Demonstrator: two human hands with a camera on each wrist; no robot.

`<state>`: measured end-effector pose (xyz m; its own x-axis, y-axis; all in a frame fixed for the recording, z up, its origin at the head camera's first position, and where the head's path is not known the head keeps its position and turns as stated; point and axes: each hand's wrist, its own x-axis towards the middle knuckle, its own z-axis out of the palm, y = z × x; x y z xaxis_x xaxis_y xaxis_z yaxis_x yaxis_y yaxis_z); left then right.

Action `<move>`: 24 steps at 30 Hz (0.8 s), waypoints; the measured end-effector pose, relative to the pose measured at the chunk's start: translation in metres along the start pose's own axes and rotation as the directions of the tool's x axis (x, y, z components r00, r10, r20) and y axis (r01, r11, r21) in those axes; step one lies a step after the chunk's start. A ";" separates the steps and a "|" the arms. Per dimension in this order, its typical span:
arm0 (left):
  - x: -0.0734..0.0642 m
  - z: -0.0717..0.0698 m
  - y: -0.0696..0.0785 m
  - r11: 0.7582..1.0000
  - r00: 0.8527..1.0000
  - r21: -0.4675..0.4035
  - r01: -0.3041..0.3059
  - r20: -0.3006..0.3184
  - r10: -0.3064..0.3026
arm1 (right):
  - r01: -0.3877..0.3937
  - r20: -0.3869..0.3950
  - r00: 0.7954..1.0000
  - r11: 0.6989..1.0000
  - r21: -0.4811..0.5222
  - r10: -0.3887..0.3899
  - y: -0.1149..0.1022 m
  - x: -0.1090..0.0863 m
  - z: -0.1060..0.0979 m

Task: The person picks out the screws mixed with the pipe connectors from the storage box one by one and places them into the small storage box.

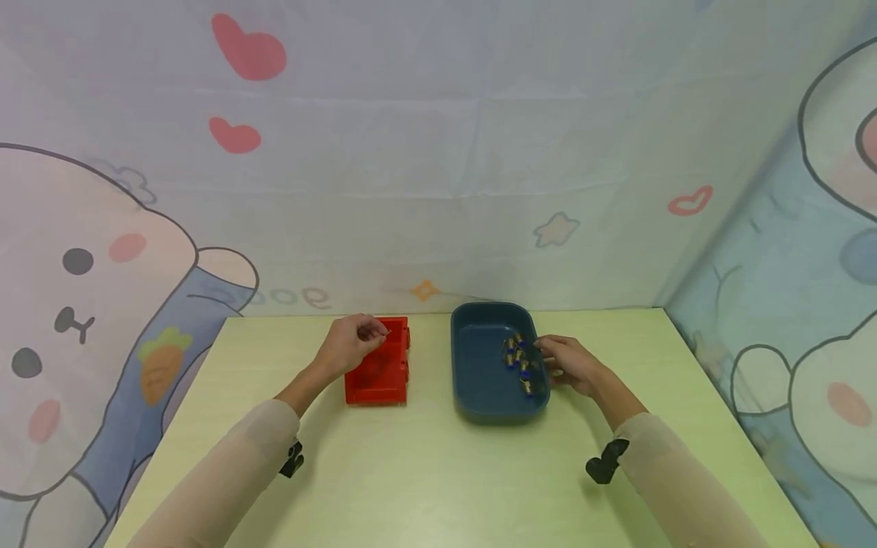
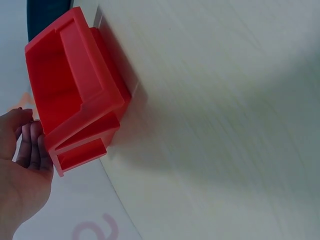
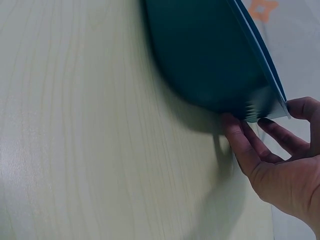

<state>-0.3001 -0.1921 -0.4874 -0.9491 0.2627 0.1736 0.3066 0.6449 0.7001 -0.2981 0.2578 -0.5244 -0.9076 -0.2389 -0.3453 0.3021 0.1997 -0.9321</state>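
Note:
In the head view my left hand [image 1: 352, 344] is over the red plastic bin [image 1: 375, 392], thumb and fingertips drawn together at its upper part. A tiny dark reddish piece shows at those fingertips; I cannot tell its kind. The left wrist view has this hand [image 2: 26, 165] beside the bin's rim [image 2: 95, 107]. My right hand [image 1: 572, 364] grips the right rim of the dark blue tray [image 1: 473, 388]. In the right wrist view, the thumb of that hand [image 3: 285, 170] is at the tray's [image 3: 200, 55] rim, fingers below. Several small brass-coloured pieces with blue bands [image 1: 524, 369] lie along the tray's right side.
Bin and tray stand side by side with a gap between them on a pale wood-grain table [image 1: 425, 479]. Behind rises a cloth backdrop [image 1: 411, 152] with cartoon prints, which meets the table's back edge. Another printed cloth [image 1: 774, 320] hangs on the right.

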 end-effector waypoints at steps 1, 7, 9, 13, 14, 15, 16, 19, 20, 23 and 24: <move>0.000 0.000 0.000 1.000 1.000 0.002 0.005 0.000 -0.005 | 0.000 0.000 1.000 1.000 0.002 0.000 0.000 0.000 0.000; -0.001 0.002 0.000 0.999 0.999 0.013 0.030 0.023 -0.030 | -0.011 -0.003 1.000 1.000 0.007 0.011 -0.001 0.000 0.001; -0.002 0.003 0.000 1.000 0.999 0.015 0.026 0.026 -0.026 | -0.014 -0.005 1.000 1.000 0.007 0.014 -0.001 0.001 0.001; -0.001 0.004 -0.001 1.000 1.000 0.015 0.012 0.024 -0.012 | -0.014 -0.009 1.000 1.000 0.007 0.014 0.000 0.000 0.001; -0.001 0.004 -0.001 1.000 1.000 0.018 0.008 0.023 -0.009 | -0.013 -0.010 1.000 1.000 0.009 0.014 0.000 0.000 0.001; -0.001 0.005 0.000 1.000 1.000 0.019 0.010 0.022 -0.010 | -0.013 -0.009 1.000 1.000 0.010 0.013 0.000 0.000 0.001; -0.001 0.005 0.000 1.000 1.000 0.023 0.012 0.022 -0.012 | -0.013 -0.009 1.000 1.000 0.012 0.013 0.000 0.000 0.001; -0.002 0.004 0.001 0.999 1.000 0.034 0.017 0.021 -0.018 | -0.013 -0.006 1.000 1.000 0.016 0.013 0.000 0.000 0.001; -0.002 0.004 0.001 0.999 1.000 0.035 0.021 0.022 -0.021 | -0.013 -0.007 1.000 1.000 0.016 0.013 0.000 0.000 0.001; -0.002 0.003 0.003 0.999 0.999 0.030 0.031 0.024 -0.032 | -0.014 -0.011 1.000 1.000 0.015 0.015 0.001 0.000 0.001; -0.002 0.003 0.003 0.999 0.999 0.029 0.032 0.026 -0.033 | -0.015 -0.013 1.000 1.000 0.014 0.015 0.001 0.000 0.001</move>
<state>-0.2974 -0.1883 -0.4878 -0.9565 0.2596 0.1329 0.2779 0.6733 0.6851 -0.2977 0.2567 -0.5251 -0.9067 -0.2231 -0.3579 0.3197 0.1897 -0.9283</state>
